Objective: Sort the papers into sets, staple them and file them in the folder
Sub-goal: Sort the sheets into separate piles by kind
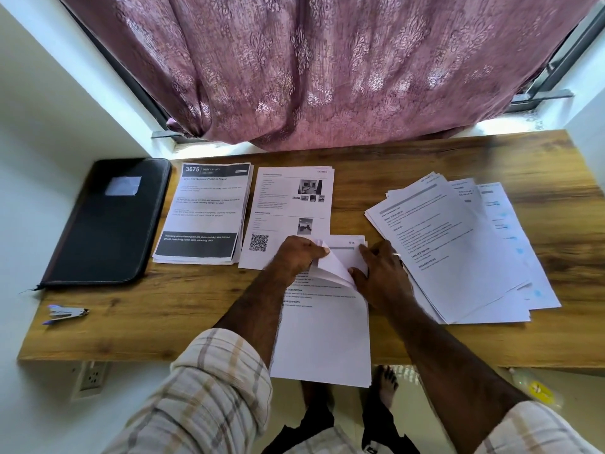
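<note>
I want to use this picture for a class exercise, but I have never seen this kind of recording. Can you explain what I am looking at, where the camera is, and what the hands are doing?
There is no machine here. A person wears a camera on the head, so the single view looks down over their own arms onto a wooden desk. At the far left lies a closed black folder, and nearer the front edge a small stapler. Beside the folder are two neat piles: one with a sheet headed 3675 on top, and one with small photos and a QR code. On the right is a loose fanned stack of papers. In the middle, a set of papers hangs over the front edge. The left hand pinches and lifts its top pages, while the right hand rests on the set.
</note>
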A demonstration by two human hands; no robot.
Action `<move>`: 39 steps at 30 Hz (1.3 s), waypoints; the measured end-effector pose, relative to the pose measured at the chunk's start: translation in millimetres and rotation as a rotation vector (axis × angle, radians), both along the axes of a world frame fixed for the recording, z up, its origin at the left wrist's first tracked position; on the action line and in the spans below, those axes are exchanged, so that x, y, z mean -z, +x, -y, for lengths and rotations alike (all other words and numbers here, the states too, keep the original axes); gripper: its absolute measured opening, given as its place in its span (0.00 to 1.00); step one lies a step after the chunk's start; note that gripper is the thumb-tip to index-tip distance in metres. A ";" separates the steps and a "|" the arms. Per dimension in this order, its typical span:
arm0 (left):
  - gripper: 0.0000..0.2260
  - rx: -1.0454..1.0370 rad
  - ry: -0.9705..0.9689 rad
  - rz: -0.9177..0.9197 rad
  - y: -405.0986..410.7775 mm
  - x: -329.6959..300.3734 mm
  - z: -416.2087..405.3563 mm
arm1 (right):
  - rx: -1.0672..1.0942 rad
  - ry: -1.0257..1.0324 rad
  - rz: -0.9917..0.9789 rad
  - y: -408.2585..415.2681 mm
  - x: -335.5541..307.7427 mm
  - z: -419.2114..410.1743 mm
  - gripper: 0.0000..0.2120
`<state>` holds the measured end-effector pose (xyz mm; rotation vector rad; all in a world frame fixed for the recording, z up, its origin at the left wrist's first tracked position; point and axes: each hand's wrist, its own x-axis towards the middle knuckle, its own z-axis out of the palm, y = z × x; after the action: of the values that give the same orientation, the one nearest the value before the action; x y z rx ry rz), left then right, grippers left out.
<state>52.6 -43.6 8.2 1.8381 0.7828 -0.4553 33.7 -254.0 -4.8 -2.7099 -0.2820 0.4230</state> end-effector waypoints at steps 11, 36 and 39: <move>0.09 0.114 -0.003 0.090 -7.6 -4.4 -3.2 | -0.007 0.285 -0.030 -1.8 0.1 -3.0 0.17; 0.26 -0.037 0.006 -0.009 2.5 -4.0 -2.5 | 0.076 0.696 -0.103 -0.2 6.5 -3.7 0.30; 0.20 0.022 -0.018 0.014 2.7 -2.8 -4.0 | 0.069 0.665 -0.146 -0.3 7.8 -3.1 0.20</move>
<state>55.2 -39.6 11.0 1.8333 0.7476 -0.4612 33.4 -250.9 -12.6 -2.0233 -0.2346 0.4137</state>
